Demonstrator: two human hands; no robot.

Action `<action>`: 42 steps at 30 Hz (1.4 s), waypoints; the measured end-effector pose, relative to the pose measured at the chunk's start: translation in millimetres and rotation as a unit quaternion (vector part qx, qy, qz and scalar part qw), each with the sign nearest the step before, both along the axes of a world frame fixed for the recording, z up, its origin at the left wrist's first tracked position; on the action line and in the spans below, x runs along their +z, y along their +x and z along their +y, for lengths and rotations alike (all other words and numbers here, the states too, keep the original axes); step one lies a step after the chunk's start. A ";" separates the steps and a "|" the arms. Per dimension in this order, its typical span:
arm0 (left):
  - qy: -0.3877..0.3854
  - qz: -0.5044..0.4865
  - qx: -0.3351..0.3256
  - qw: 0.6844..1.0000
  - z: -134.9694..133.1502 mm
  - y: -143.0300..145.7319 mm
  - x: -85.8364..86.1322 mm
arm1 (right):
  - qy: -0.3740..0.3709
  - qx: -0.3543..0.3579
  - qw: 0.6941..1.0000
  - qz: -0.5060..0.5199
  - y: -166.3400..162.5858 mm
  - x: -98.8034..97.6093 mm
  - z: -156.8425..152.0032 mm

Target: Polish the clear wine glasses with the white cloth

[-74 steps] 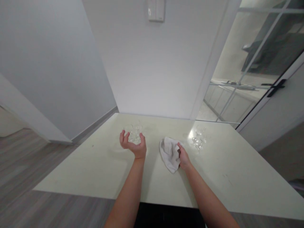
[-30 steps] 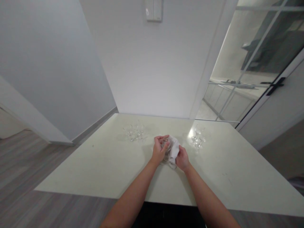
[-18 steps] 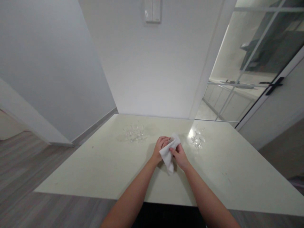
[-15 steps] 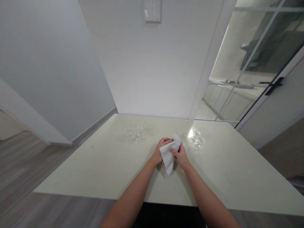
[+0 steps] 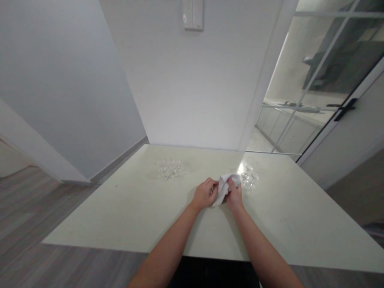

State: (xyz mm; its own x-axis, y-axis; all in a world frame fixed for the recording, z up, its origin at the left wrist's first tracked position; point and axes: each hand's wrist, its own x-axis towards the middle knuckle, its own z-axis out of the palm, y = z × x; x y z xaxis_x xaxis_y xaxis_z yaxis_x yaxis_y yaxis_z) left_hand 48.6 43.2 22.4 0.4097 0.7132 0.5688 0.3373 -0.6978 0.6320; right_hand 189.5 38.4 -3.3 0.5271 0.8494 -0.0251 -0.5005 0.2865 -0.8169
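White wall (image 5: 192, 96) stands beyond the grip, its switch (image 5: 193, 16) bearing a mark too small to read. Over the table (image 5: 126, 216), the right hand (image 5: 235, 197) pinches the cloth (image 5: 223, 188) beside a mostly hidden glass (image 5: 211, 191) in the curled left hand (image 5: 205, 194); glasses (image 5: 170, 169) sit farther left, more glasses (image 5: 249, 175) just right.

No text can be read; a faint mark (image 5: 199, 27) on the white wall fixture (image 5: 193, 15) is too small
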 end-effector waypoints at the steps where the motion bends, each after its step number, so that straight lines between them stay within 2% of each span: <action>1: -0.030 -0.026 0.009 0.999 2.2 -1.1 -2.2 | -0.008 0.010 1.000 -0.004 -0.1 0.7 -0.5; 3: -0.129 -0.112 0.022 0.985 9.4 -4.0 -6.3 | -0.026 0.044 0.998 -0.021 -0.8 3.0 -3.2; 6: -0.321 -0.240 0.046 0.915 22.7 -9.4 -8.6 | -0.027 0.113 0.990 -0.086 -3.3 7.5 -9.8; 8: -0.382 -0.272 0.068 0.881 27.7 -12.6 -6.4 | -0.013 0.133 0.983 -0.126 -5.6 9.5 -13.0; 10: -0.337 -0.274 0.083 0.897 26.3 -14.8 -2.4 | -0.018 0.124 0.985 -0.115 -7.7 9.9 -13.6; 13: -0.142 -0.212 0.076 0.964 14.9 -15.2 2.9 | -0.059 0.127 0.989 -0.041 -7.9 8.2 -11.3; 15: -0.042 -0.142 0.062 0.987 7.8 -14.3 3.7 | -0.081 0.160 0.984 -0.025 -5.4 7.1 -10.6; 16: -0.022 -0.116 0.063 0.991 6.2 -14.0 3.1 | -0.086 0.173 0.980 -0.039 -3.7 6.8 -10.9; 18: -0.036 -0.101 0.089 0.990 8.7 -13.8 -0.4 | -0.073 0.179 0.975 -0.112 -0.4 6.5 -12.9; 20: -0.110 -0.123 0.130 0.978 18.2 -14.8 -6.0 | -0.032 0.166 0.958 -0.232 1.4 6.4 -15.7; 23: -0.227 -0.148 0.151 0.951 36.7 -17.2 -14.9 | 0.039 0.134 0.903 -0.407 0.3 5.7 -18.9; 25: -0.253 -0.143 0.146 0.946 44.4 -18.3 -18.3 | 0.059 0.111 0.878 -0.462 -1.5 5.8 -19.7; 27: -0.249 -0.143 0.143 0.947 44.8 -18.4 -18.4 | 0.054 0.104 0.881 -0.458 -2.6 7.1 -19.8; 31: -0.159 -0.145 0.141 0.966 29.5 -18.2 -12.7 | 0.012 0.134 0.928 -0.348 -0.9 11.8 -18.9; 34: -0.059 -0.110 0.126 0.984 16.6 -21.3 -8.9 | -0.053 0.207 0.950 -0.226 1.6 12.3 -17.4; 37: 0.010 -0.076 0.086 0.993 10.2 -25.0 -7.5 | -0.109 0.290 0.940 -0.140 2.7 10.1 -16.1; 39: 0.013 -0.077 0.082 0.994 11.1 -25.5 -7.9 | -0.112 0.296 0.938 -0.139 1.9 8.9 -15.9; 42: -0.068 -0.114 0.126 0.983 21.8 -23.1 -12.1 | -0.070 0.223 0.944 -0.231 -0.8 8.2 -16.9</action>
State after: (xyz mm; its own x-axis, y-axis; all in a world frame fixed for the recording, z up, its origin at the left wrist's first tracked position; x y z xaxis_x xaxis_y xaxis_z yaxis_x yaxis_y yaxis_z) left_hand 25.4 64.9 10.3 0.0828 0.8510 0.5186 0.3268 -0.5148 0.7926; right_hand 188.6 21.5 4.9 0.0992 0.9950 -0.0079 -0.1268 0.0048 -0.9919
